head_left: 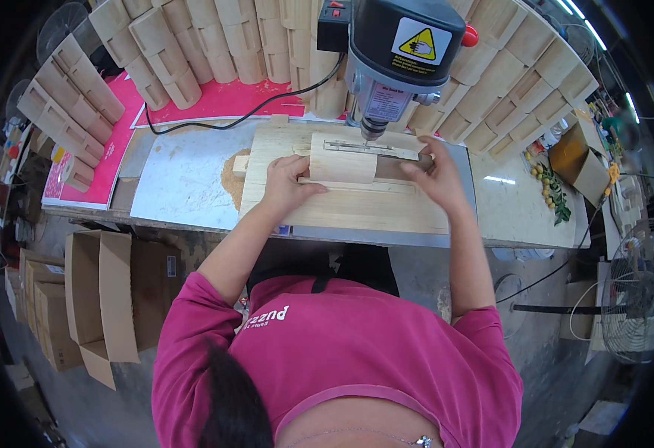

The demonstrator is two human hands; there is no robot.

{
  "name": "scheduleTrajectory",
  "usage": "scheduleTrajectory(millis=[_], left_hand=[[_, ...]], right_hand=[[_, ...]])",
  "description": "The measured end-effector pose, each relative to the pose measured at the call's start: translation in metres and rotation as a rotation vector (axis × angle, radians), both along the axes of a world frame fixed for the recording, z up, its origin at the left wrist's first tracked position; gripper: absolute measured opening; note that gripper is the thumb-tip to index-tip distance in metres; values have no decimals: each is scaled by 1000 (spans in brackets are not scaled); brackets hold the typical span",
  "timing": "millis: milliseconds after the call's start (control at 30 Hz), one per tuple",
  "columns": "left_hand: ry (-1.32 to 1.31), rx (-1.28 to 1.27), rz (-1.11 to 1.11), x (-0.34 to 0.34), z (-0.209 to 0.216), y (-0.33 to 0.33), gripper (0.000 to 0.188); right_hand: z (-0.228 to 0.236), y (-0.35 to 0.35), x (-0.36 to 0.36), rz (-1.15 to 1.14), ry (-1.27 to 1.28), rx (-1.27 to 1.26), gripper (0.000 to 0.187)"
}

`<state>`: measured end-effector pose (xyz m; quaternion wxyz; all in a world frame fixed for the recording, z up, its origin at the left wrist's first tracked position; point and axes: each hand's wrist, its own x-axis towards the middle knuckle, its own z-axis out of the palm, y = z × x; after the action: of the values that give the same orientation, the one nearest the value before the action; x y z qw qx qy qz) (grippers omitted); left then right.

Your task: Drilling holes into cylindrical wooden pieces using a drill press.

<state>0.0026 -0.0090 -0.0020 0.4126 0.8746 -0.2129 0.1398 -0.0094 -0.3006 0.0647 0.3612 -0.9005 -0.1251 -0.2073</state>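
A pale wooden piece with a rounded top (342,169) lies lengthwise on the light board under the drill press (401,52). Along its upper side runs a narrow slotted metal strip (357,148), just below the drill chuck (374,130). My left hand (288,185) grips the left end of the wooden piece, thumb stretched along its near edge. At the other end, my right hand (439,175) has thumb and fingers closed around the strip's right end. A dark grey block or surface (392,168) shows between the wood and my right hand.
Stacks of carved wooden cylinders (166,56) line the back, with more stacked pieces (506,75) at right. A black cable (245,118) crosses the pink sheet. Sawdust (232,179) lies left of the board (267,207). Cardboard boxes (118,299) and a fan (631,291) flank the bench.
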Motion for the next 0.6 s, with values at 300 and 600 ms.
scheduleTrajectory(millis=[300,600], left_hand=[[45,62,-39,-2,-6,3,37],[-115,102,-56,6,-3,3,34]], right_hand=[[156,-1,71,119,-360,212,34],[159,32,13,-140,-477,-17,26]])
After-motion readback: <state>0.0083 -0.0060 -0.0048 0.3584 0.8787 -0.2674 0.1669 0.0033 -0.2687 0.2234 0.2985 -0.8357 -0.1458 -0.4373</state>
